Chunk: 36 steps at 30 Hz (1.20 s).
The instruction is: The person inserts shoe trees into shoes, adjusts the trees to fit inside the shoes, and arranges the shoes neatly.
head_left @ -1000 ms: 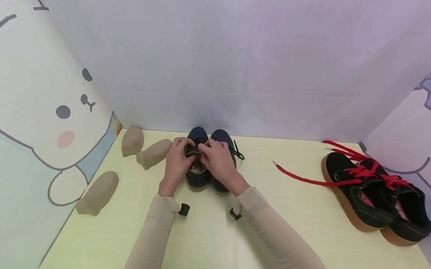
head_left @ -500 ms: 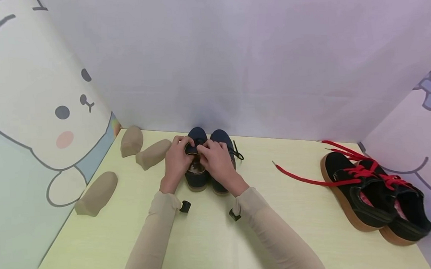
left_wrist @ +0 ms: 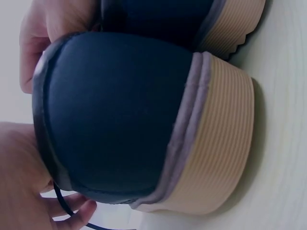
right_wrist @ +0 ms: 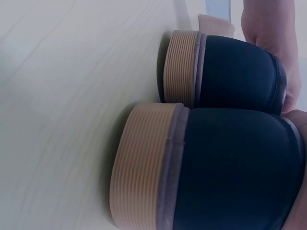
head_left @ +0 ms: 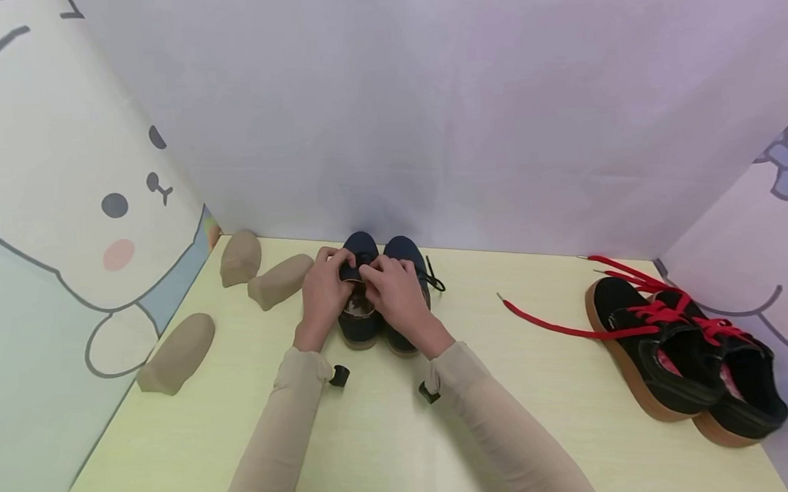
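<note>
Two navy lace-up shoes stand side by side near the back wall, toes toward it. On the left shoe, both hands work at the opening. My left hand grips its left side, fingers bent over the tongue and thumb inside the opening. From the right, my right hand pinches the tongue's other edge, its fingertips partly hidden. The right shoe lies partly under my right hand, its black lace sticking out rightward. In the left wrist view, a thin black lace passes my left fingers.
Several beige shoe inserts lie on the pale table at the left. At the right stand two black shoes with red laces, one lace stretching toward the middle. A wall closes off the back.
The tongue of the left navy shoe has shifted slightly forward between my fingers, and more of the shoe's inside shows. Both hands keep nearly the same place; the other shoes stay put.
</note>
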Motion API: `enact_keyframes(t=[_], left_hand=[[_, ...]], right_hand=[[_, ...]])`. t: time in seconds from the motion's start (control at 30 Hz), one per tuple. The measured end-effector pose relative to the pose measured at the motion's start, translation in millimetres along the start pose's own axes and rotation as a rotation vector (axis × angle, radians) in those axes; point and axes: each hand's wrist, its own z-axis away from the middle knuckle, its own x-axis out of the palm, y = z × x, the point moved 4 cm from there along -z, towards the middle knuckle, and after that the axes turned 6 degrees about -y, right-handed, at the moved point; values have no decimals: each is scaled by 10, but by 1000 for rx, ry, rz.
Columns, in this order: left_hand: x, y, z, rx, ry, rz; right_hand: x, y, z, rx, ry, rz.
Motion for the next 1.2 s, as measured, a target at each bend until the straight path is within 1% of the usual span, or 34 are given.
enact_keyframes(t=[0.3,0.37,0.57,0.73,0.9,1.0,1.1,1.2], left_hand=[[-85,-21,82,28,-71,65],[-123,-20,115,50,-80,68],[-270,-16,226,142,-98,62],[-372,-77,289,185,-107,68],[-451,-178,307,204,-91,111],[-495,-237,309,220,-66,136],[-546,-303,313,212,-37,169],[-592,-382,317,188,10,183]], right_hand=[[1,-16,14,-17,20,-6],[4,-13,19,-16,21,-6],[8,6,25,0,14,-18],[10,18,19,11,7,-33],[12,25,18,13,8,-40],[12,26,19,15,7,-39],[8,21,19,15,9,-44],[0,13,21,9,20,-48]])
